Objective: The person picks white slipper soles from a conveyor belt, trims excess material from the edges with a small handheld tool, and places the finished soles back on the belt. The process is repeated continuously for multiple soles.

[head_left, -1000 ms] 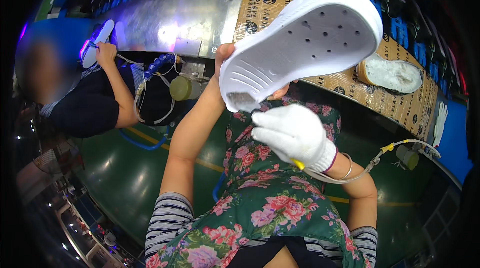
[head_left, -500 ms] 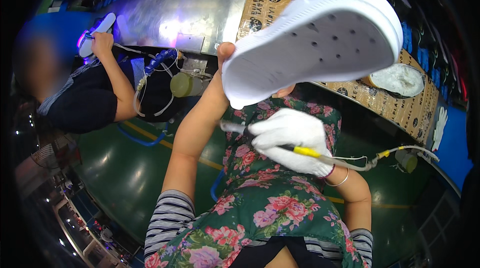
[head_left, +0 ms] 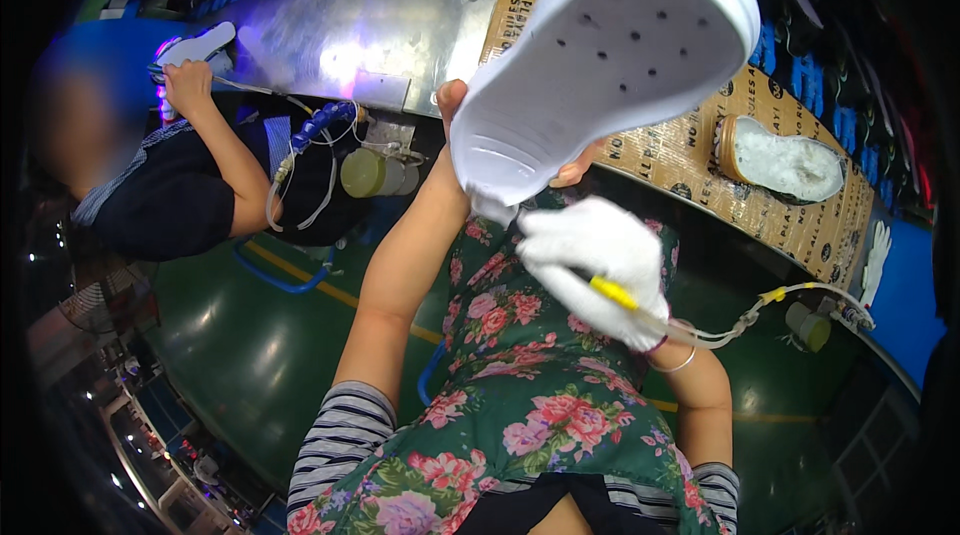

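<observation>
A bare left hand [head_left: 453, 103] grips a white, moulded, sole-shaped shoe piece [head_left: 600, 70] by its narrow heel end, the thumb on the left edge and other fingers showing at the right edge; the rest of the hand is hidden behind it. The piece is held up above the near edge of the worktop [head_left: 425, 10], its recessed face in view, its broad end, dotted with small dark holes, pointing far and right. The right hand [head_left: 598, 270], in a white knitted glove, has its fingers closed around a slim tool with a pale, brush-like head [head_left: 492, 208]. That head is at the near rim of the heel; whether it touches cannot be told. A clear hose with yellow bands [head_left: 735, 327] runs right from the gloved wrist. On the right part of the worktop, over printed brown covering [head_left: 665, 175], lies a brown-sided, shoe-shaped object with a mottled whitish top [head_left: 790, 160]. Farther right lies a loose white glove [head_left: 876, 260]. At the left, a co-worker's hand [head_left: 188, 87] holds a pale sole [head_left: 200, 45], and a yellow-green, round-ended container [head_left: 362, 173] sits below the worktop's near edge
</observation>
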A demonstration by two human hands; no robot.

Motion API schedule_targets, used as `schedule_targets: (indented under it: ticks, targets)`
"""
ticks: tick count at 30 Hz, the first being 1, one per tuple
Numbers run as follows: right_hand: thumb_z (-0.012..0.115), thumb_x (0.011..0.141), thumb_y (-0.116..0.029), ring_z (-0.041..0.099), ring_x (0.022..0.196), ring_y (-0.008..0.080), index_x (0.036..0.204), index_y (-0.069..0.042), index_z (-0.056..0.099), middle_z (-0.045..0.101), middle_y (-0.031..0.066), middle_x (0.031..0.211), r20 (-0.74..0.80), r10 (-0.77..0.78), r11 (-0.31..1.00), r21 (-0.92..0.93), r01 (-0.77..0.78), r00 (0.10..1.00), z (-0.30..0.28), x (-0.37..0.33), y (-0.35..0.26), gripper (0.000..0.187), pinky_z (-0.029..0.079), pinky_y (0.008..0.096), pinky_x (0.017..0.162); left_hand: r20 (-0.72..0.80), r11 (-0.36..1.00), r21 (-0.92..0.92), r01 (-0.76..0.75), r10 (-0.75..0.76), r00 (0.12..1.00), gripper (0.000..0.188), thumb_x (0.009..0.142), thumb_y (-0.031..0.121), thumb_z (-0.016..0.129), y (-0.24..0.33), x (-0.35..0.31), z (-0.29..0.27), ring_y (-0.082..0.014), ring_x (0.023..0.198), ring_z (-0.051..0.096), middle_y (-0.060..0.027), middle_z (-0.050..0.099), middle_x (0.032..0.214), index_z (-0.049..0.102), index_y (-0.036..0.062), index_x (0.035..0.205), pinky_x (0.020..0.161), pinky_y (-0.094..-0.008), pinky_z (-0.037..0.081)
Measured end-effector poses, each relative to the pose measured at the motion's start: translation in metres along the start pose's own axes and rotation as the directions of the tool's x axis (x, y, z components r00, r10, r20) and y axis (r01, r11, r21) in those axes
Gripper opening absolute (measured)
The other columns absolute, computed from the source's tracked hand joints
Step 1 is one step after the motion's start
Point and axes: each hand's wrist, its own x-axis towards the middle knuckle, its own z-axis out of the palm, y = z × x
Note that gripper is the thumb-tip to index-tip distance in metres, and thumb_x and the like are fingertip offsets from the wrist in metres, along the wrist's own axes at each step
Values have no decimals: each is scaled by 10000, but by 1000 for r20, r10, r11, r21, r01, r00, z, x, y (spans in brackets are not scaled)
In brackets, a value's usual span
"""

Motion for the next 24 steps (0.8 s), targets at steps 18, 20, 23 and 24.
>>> schedule_targets:
  ticks: [18, 20, 23, 24]
  targets:
    - [839, 777, -33, 756, 892, 255, 998, -103, 798, 791, 95, 1000, -150, -176, 952, -278, 129, 973, -67, 31, 20, 236, 591, 347, 779, -454, 973, -190, -132, 32, 891, 1037, 876, 759, 559, -30, -27, 39, -482, 1160, 612, -347, 525, 1422, 338, 79, 1628, 889, -643, 560]
    - [828, 786, -23, 751, 886, 258, 1016, -91, 799, 792, 101, 1005, -262, -237, 857, -509, 75, 936, -85, 45, 28, 242, 592, 349, 782, -438, 981, -172, -93, 8, 899, 1000, 878, 744, 557, -41, -31, 40, -477, 1070, 611, -328, 537, 1409, 371, 99, 1619, 813, -570, 541]
    - [807, 804, -19, 742, 870, 274, 1069, -62, 796, 792, 105, 1051, -254, -371, 780, -607, 151, 893, -91, 51, 49, 268, 593, 362, 791, -392, 990, -131, -54, -2, 920, 990, 874, 745, 557, -45, -27, 38, -466, 1044, 616, -310, 553, 1408, 385, 117, 1620, 777, -512, 505]
    - [793, 800, -7, 741, 883, 281, 1091, -67, 789, 787, 109, 1058, -207, -365, 770, -615, 170, 908, -79, 46, 45, 296, 596, 381, 801, -435, 986, -151, -71, -2, 901, 996, 874, 745, 560, -42, -28, 38, -460, 1043, 619, -311, 554, 1409, 380, 111, 1621, 784, -522, 509]
